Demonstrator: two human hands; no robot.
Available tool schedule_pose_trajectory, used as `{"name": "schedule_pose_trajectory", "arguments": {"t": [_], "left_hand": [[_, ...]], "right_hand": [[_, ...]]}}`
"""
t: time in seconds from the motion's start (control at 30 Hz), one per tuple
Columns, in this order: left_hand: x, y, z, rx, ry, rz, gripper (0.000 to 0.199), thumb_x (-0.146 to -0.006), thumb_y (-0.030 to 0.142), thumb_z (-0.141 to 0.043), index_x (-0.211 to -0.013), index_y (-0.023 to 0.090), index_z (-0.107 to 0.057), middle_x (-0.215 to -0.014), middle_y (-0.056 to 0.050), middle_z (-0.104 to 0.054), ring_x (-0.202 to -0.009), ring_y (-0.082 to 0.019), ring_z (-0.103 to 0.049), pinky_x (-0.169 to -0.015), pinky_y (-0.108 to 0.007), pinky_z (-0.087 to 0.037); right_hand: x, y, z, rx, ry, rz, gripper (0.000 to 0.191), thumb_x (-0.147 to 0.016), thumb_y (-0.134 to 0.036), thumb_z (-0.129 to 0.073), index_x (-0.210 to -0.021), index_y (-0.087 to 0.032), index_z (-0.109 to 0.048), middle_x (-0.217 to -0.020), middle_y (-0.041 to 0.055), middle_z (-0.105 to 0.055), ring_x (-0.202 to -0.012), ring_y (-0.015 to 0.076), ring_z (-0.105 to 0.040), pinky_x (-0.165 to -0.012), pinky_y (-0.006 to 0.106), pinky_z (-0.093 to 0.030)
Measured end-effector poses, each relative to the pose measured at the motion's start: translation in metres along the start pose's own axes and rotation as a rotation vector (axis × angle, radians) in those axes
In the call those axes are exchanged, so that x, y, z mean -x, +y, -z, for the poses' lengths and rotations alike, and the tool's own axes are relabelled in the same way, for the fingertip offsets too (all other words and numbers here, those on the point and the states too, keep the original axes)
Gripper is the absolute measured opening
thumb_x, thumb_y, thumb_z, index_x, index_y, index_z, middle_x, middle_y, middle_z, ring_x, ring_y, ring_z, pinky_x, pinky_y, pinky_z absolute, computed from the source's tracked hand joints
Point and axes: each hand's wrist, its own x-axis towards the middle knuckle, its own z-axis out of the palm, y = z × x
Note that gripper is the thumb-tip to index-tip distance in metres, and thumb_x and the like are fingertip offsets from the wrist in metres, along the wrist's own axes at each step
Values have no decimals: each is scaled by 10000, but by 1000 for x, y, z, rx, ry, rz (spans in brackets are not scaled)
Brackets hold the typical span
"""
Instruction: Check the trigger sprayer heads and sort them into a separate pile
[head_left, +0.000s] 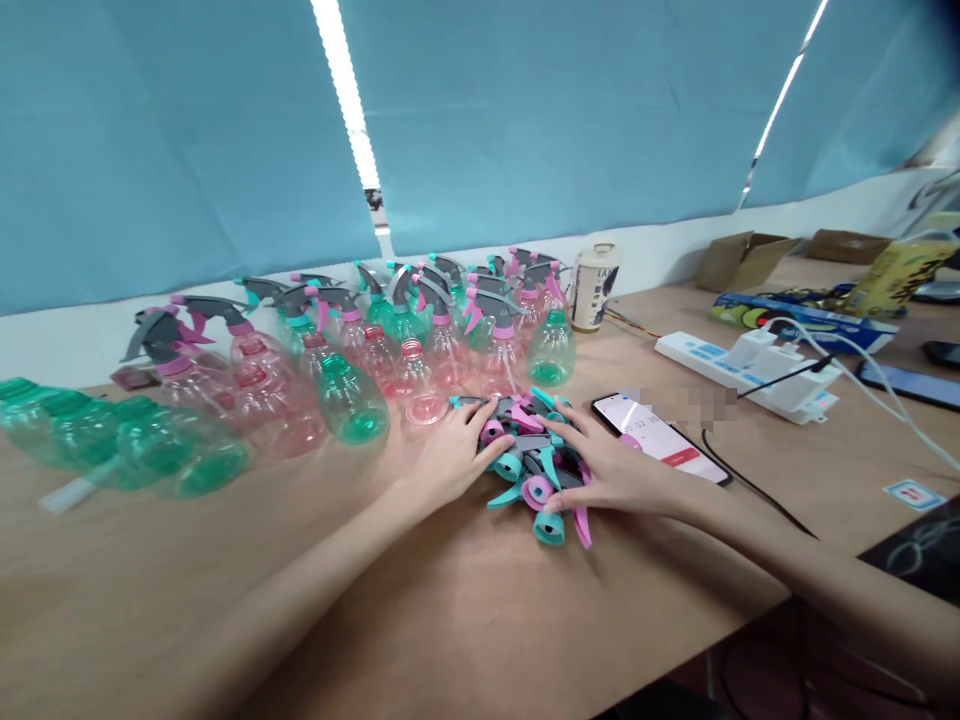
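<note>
A pile of loose spray heads, grey with pink or teal collars and triggers, lies on the brown table. At its left side rests my left hand, fingers apart and touching the heads. My right hand lies against the pile's right side with its fingers spread. Behind the pile stand several pink and green clear bottles, many with spray heads fitted. An uncapped green bottle stands behind my hands, and another is further left.
Green bottles lie close together at the left. A phone is just right of my right hand, with a white power strip and cables beyond. A patterned cup stands at the back, and a cardboard box is further right.
</note>
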Motion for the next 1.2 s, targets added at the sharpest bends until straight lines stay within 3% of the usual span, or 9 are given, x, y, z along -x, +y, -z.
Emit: {"name": "schedule_pose_trajectory", "arguments": {"t": [0.23,0.47,0.6,0.67,0.77,0.87,1.0,1.1,1.2], "left_hand": [[11,12,0,26,-27,57,550,-902,546,-360,-1373,262,-372,-1385,-137,-395,-1280,-313,-390,-1005,-508,-366],[0,5,-9,117,11,60,550,-885,545,-414,-1353,258,-396,-1411,-130,-348,-1309,-326,-348,-1029,-522,-345],[1,-1,-6,133,59,66,510,-895,506,-430,-1325,231,-412,-1366,-116,-374,-1280,-287,-391,-1040,-463,-357],[7,-2,-2,144,85,79,456,-914,471,-415,-1300,228,-423,-1346,-107,-380,-1263,-264,-411,-1040,-442,-364],[21,1,6,177,121,105,353,-933,413,-404,-1224,223,-469,-1309,-94,-401,-1244,-247,-429,-1033,-447,-374],[38,8,12,213,113,86,293,-930,371,-428,-1175,226,-498,-1308,-90,-398,-1254,-252,-412,-1042,-472,-363],[56,20,16,224,63,-4,310,-907,368,-470,-1184,231,-501,-1319,-97,-395,-1290,-271,-361,-1054,-479,-362],[62,27,16,235,27,-59,354,-885,381,-509,-1201,220,-504,-1325,-115,-394,-1257,-270,-404,-1025,-460,-405],[62,35,13,215,9,-106,426,-852,406,-556,-1219,193,-514,-1314,-147,-407,-1228,-285,-434,-994,-465,-426]], "right_hand": [[12,-13,-14,113,81,-75,967,-731,-708,-501,-1464,-161,-187,-1528,170,-98,-1397,327,-66,-1084,506,-233],[15,-31,-25,62,124,-125,890,-781,-671,-473,-1460,-171,-188,-1531,175,-83,-1402,300,-24,-1091,503,-219],[26,-25,-18,143,225,-66,818,-817,-631,-457,-1455,-189,-200,-1529,154,-128,-1399,297,-95,-1094,502,-222],[39,-17,-15,206,279,-115,749,-847,-598,-435,-1447,-201,-227,-1521,140,-176,-1384,297,-174,-1084,500,-255],[64,-9,-18,293,242,-213,687,-875,-564,-409,-1443,-213,-247,-1500,127,-255,-1371,298,-219,-1070,513,-283],[78,-10,-24,304,155,-258,670,-884,-550,-400,-1457,-261,-209,-1521,85,-213,-1382,310,-175,-1044,525,-324],[72,-30,-24,240,112,-307,656,-883,-561,-383,-1458,-299,-206,-1534,60,-172,-1381,317,-153,-1032,516,-347],[61,-48,-19,154,72,-389,667,-875,-620,-317,-1442,-270,-273,-1526,83,-196,-1381,316,-159,-1039,530,-325],[57,-53,-17,99,82,-375,685,-874,-634,-279,-1428,-233,-309,-1511,112,-231,-1380,302,-181,-1056,519,-304]]}}
